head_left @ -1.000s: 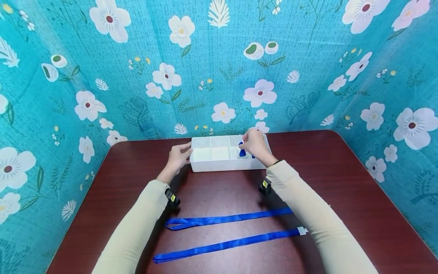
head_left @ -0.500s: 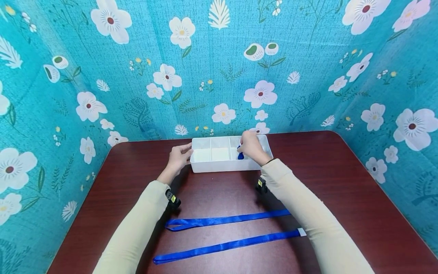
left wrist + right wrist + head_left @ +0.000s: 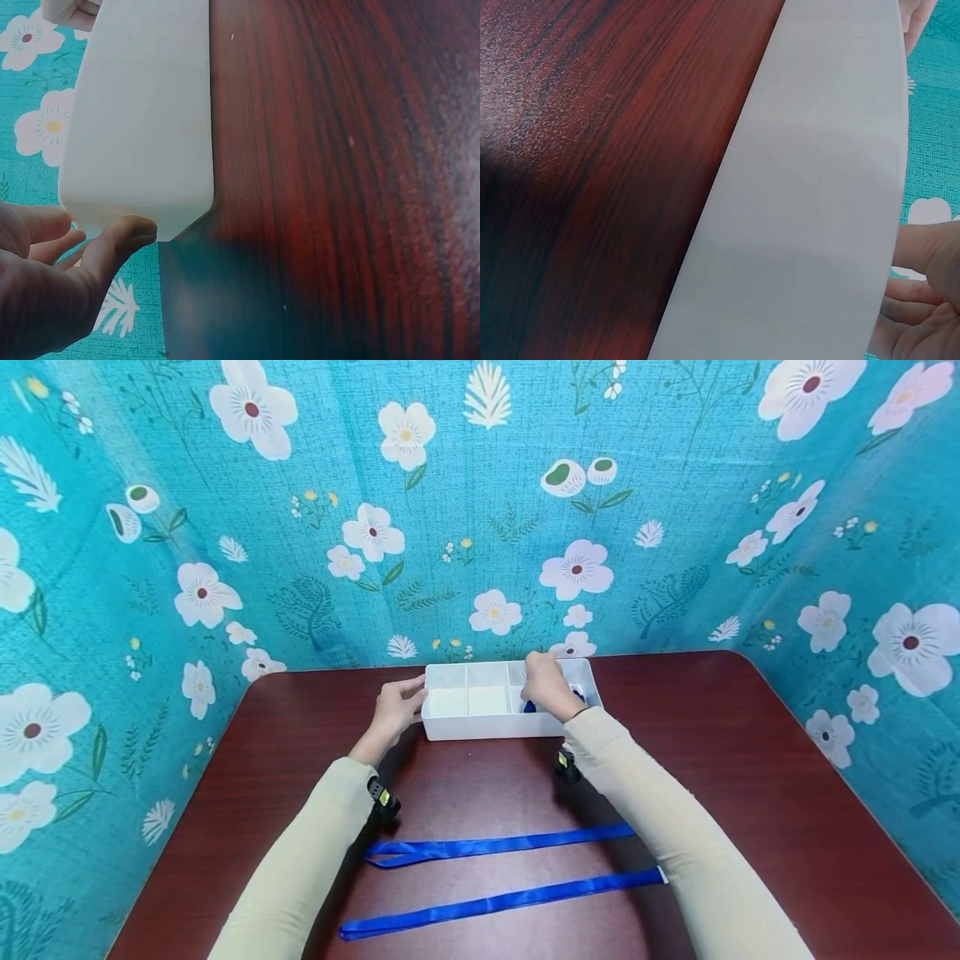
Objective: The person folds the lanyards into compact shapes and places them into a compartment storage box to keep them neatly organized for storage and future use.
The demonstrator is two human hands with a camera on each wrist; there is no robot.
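A long white divided box [image 3: 480,727] stands near the table's back edge. My left hand [image 3: 396,706] rests against its left end; in the left wrist view the thumb [image 3: 133,229] and straight fingers touch the outside of the end wall. My right hand [image 3: 549,685] reaches down into a right-hand compartment, its fingers around a small blue bundle [image 3: 530,707] that looks like folded lanyard ribbon. Most of that bundle is hidden beneath the hand. In the right wrist view, the box's front wall [image 3: 802,187] covers the fingertips of my right hand [image 3: 926,292].
Two blue lanyards lie across the table in front of the box, a nearer one [image 3: 498,902] and a farther one [image 3: 502,844]. More blue material [image 3: 578,693] shows in the rightmost compartment. A flowered teal cloth [image 3: 450,510] hangs behind the dark red table [image 3: 465,793].
My right hand has moved slightly left and lowered into the compartment with the blue bundle, which is now mostly covered. The left hand keeps its place at the box's end.
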